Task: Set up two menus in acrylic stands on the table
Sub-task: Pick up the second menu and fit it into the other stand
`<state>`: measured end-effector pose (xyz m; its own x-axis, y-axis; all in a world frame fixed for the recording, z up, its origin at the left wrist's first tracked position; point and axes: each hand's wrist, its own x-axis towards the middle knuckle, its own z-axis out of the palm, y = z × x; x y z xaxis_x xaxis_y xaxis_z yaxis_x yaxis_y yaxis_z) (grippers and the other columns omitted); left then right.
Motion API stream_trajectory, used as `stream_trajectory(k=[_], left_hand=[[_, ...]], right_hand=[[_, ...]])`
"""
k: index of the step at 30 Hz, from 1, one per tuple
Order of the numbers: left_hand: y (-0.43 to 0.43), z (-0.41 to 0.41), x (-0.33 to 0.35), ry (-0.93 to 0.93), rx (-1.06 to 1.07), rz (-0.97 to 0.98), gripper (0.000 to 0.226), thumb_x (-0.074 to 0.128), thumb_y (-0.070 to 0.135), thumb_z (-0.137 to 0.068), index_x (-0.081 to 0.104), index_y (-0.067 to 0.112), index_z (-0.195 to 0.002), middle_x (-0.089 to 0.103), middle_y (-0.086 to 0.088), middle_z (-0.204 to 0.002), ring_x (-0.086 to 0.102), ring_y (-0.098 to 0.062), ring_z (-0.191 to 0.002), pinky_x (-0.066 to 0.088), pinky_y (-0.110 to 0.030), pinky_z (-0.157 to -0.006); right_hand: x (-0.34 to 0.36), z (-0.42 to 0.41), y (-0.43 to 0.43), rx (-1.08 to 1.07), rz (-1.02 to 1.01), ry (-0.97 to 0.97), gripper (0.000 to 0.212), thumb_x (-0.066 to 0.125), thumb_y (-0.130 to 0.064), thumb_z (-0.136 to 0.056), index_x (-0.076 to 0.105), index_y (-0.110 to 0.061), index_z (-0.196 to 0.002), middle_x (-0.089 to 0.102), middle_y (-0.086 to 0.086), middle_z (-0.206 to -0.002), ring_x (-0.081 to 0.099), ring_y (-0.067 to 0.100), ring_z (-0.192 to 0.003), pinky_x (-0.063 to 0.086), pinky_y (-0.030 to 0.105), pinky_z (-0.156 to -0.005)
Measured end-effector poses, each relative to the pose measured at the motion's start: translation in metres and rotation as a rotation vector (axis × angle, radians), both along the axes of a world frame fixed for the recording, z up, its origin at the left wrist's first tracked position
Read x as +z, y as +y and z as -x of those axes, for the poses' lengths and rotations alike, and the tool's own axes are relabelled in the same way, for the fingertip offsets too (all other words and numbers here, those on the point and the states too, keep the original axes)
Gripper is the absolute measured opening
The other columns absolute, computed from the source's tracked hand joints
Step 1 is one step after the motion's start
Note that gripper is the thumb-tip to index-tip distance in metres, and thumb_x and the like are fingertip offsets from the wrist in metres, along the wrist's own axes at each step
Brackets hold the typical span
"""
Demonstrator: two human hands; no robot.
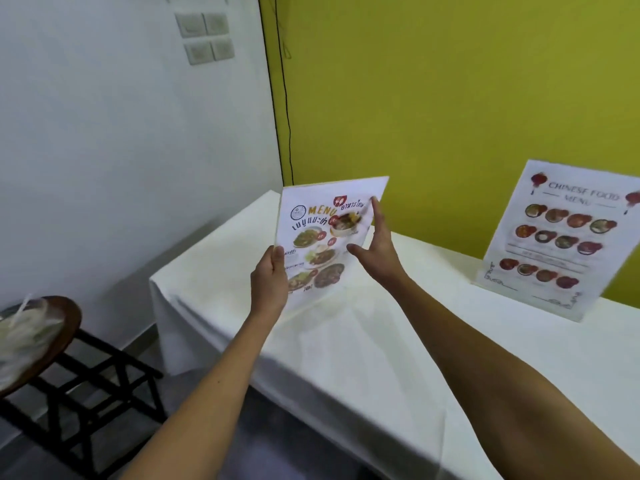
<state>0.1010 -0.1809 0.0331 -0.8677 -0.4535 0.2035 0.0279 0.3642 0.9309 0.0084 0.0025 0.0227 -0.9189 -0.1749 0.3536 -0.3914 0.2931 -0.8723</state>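
The Thai menu (322, 237) is held above the counter (363, 341); left hand (268, 282) grip clamped on its lower edge, right hand (375, 244) open beside it. Risk: one-handed hold lets it tilt or slip (acrylic is slick). The Chinese menu stand (554, 237) already stands upright.

The sheet (322, 237) I hold reads "MENU" above Thai script; the standing menu (557, 237) reads "CHINESE FOOD MENU".

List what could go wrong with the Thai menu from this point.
1. The left hand pinches only one edge of the Thai menu, and the right hand is open beside it, so it may tilt or slip.
2. The Chinese food menu stand stands nearby on the table; the right forearm might knock it.
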Motion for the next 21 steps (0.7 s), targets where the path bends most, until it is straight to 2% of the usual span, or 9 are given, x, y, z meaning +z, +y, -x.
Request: stream_trajectory(k=[3, 7, 8, 10, 13, 14, 16, 18, 21], left_hand=[[-0.014, 0.02, 0.0, -0.037, 0.032, -0.08, 0.038, 0.028, 0.036, -0.102, 0.058, 0.012, -0.099, 0.067, -0.004, -0.099, 0.062, -0.021, -0.087, 0.046, -0.028, -0.076], [-0.031, 0.043, -0.006, -0.077, 0.129, -0.122, 0.037, 0.027, 0.036, -0.102, 0.054, 0.012, -0.096, 0.066, -0.008, -0.099, 0.062, -0.027, -0.093, 0.049, -0.035, -0.079], [-0.033, 0.046, -0.008, -0.081, 0.188, -0.101, 0.035, 0.027, 0.034, -0.103, 0.051, 0.01, -0.094, 0.064, -0.009, -0.095, 0.062, -0.029, -0.091, 0.048, -0.034, -0.074], [-0.033, 0.05, -0.012, -0.071, 0.333, -0.046, 0.029, 0.029, 0.028, -0.103, 0.046, 0.007, -0.092, 0.063, -0.014, -0.094, 0.061, -0.031, -0.086, 0.04, -0.029, -0.066], [-0.039, 0.054, -0.018, -0.035, 0.443, 0.028, 0.023, 0.039, 0.02, -0.101, 0.048, 0.003, -0.112, 0.065, -0.018, -0.112, 0.063, -0.031, -0.094, 0.042, -0.028, -0.067], [-0.042, 0.055, -0.021, -0.024, 0.427, 0.045, 0.027, 0.043, 0.019, -0.1, 0.044, 0.005, -0.123, 0.064, -0.017, -0.116, 0.064, -0.031, -0.099, 0.046, -0.029, -0.071], [-0.046, 0.056, -0.022, 0.022, 0.384, 0.063, 0.052, 0.051, 0.015, -0.096, 0.028, 0.016, -0.142, 0.059, -0.015, -0.127, 0.061, -0.027, -0.11, 0.052, -0.033, -0.084], [-0.045, 0.054, -0.024, 0.065, 0.344, 0.148, 0.073, 0.059, 0.01, -0.091, 0.016, 0.025, -0.148, 0.049, -0.011, -0.137, 0.055, -0.018, -0.118, 0.049, -0.032, -0.092], [-0.045, 0.053, -0.029, 0.035, 0.313, 0.365, 0.087, 0.067, 0.011, -0.086, 0.012, 0.029, -0.15, 0.046, -0.013, -0.126, 0.056, -0.022, -0.111, 0.052, -0.037, -0.088]], right_hand=[[-0.002, 0.019, -0.008, 0.057, -0.058, 0.019, 0.097, 0.068, -0.007, -0.079, 0.007, -0.028, -0.151, 0.019, -0.017, -0.15, 0.025, 0.018, -0.142, 0.028, 0.041, -0.114], [-0.009, 0.042, -0.02, 0.119, -0.136, 0.015, 0.098, 0.067, -0.008, -0.074, 0.01, -0.035, -0.149, 0.039, 0.002, -0.146, 0.044, 0.029, -0.124, 0.044, 0.048, -0.099], [-0.011, 0.048, -0.024, 0.127, -0.145, 0.019, 0.097, 0.066, -0.007, -0.074, 0.012, -0.034, -0.149, 0.043, 0.007, -0.141, 0.046, 0.03, -0.119, 0.045, 0.045, -0.095], [-0.015, 0.057, -0.034, 0.133, -0.2, 0.044, 0.096, 0.064, -0.003, -0.075, 0.012, -0.032, -0.15, 0.049, 0.015, -0.125, 0.047, 0.028, -0.104, 0.043, 0.029, -0.082], [-0.023, 0.059, -0.049, 0.116, -0.246, 0.089, 0.096, 0.061, 0.002, -0.077, 0.01, -0.033, -0.15, 0.044, 0.012, -0.104, 0.043, 0.019, -0.079, 0.033, 0.008, -0.064], [-0.025, 0.061, -0.052, 0.104, -0.243, 0.1, 0.096, 0.061, 0.003, -0.077, 0.01, -0.032, -0.15, 0.042, 0.009, -0.1, 0.042, 0.014, -0.074, 0.033, 0.006, -0.062], [-0.028, 0.065, -0.053, 0.104, -0.239, 0.107, 0.096, 0.062, 0.004, -0.077, 0.01, -0.031, -0.15, 0.039, 0.006, -0.098, 0.04, 0.007, -0.072, 0.033, 0.004, -0.062], [-0.028, 0.069, -0.05, 0.13, -0.248, 0.099, 0.098, 0.065, 0.003, -0.077, 0.009, -0.032, -0.15, 0.04, 0.007, -0.099, 0.04, 0.013, -0.074, 0.032, 0.005, -0.065], [-0.027, 0.071, -0.046, 0.16, -0.26, 0.079, 0.101, 0.067, 0.001, -0.077, 0.007, -0.035, -0.149, 0.041, 0.008, -0.1, 0.04, 0.017, -0.08, 0.033, 0.014, -0.067]])
